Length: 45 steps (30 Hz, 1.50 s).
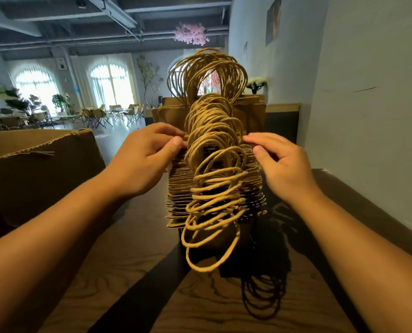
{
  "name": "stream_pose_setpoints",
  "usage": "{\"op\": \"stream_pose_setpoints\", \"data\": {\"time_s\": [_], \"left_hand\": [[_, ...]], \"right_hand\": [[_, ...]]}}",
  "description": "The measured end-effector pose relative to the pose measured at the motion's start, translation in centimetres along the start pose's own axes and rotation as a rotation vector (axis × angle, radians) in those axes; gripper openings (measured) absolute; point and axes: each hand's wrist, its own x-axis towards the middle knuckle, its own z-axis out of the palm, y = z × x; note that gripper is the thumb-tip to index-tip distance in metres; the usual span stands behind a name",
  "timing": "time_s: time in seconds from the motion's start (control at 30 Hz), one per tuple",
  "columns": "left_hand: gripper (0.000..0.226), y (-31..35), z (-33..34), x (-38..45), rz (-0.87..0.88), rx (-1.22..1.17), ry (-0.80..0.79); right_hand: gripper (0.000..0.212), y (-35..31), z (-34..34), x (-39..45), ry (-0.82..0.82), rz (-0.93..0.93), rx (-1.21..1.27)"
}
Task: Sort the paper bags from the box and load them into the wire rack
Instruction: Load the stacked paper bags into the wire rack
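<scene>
On the desk (pixel 118 272), a row of upright paper bags (pixel 214 188).
Left hand (pixel 142 159) pinches bag tops; right hand (pixel 279 164) touches them, fingers relaxed; cardboard box (pixel 39 169) left.

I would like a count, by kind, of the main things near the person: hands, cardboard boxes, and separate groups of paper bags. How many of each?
Hands: 2, the left hand and the right hand, one on each side of the near group.
Cardboard boxes: 1, the box at the left.
Groups of paper bags: 2, the near group and the taller far group; single bags are too packed to count.
Total: 5
</scene>
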Motion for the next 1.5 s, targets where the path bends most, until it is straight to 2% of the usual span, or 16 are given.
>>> {"op": "stream_pose_setpoints", "data": {"time_s": [0.17,0.3,0.4,0.6,0.83,0.97,1.13,1.33,1.5], "left_hand": [[0.028,0.6,0.2,-0.1,-0.071,0.008,-0.001],[0.03,1.4,-0.1,-0.1,-0.028,0.114,-0.023],[0.028,1.8,-0.4,0.2,-0.04,0.075,-0.078],[0.019,2.0,-0.6,1.7,-0.047,0.027,-0.08],[0.014,1.7,-0.4,3.6,-0.142,-0.017,-0.055],[0.025,1.8,-0.4,3.7,-0.238,-0.135,-0.061],[0.018,2.5,-0.5,3.9,-0.129,0.096,-0.145],[0.011,2.6,-0.5,3.6,-0.142,0.112,-0.174],[0.005,2.8,-0.1,3.6,-0.125,0.137,-0.193]], "right_hand": [[0.025,-0.5,0.7,-0.9,0.122,0.003,0.028],[0.022,-1.1,0.7,-1.1,0.14,0.159,0.152],[0.021,-1.3,0.7,-1.0,0.144,0.201,0.187],[0.024,-0.9,1.2,-0.2,0.093,0.322,0.248],[0.021,-0.2,1.0,1.0,0.08,0.329,0.207],[0.018,-0.1,0.9,1.7,0.064,0.301,0.218],[0.017,-0.4,1.0,2.5,0.059,0.266,0.2],[0.022,-0.1,1.4,2.6,0.055,0.268,0.159],[0.027,0.0,0.8,2.7,-0.084,0.312,0.145]]}}
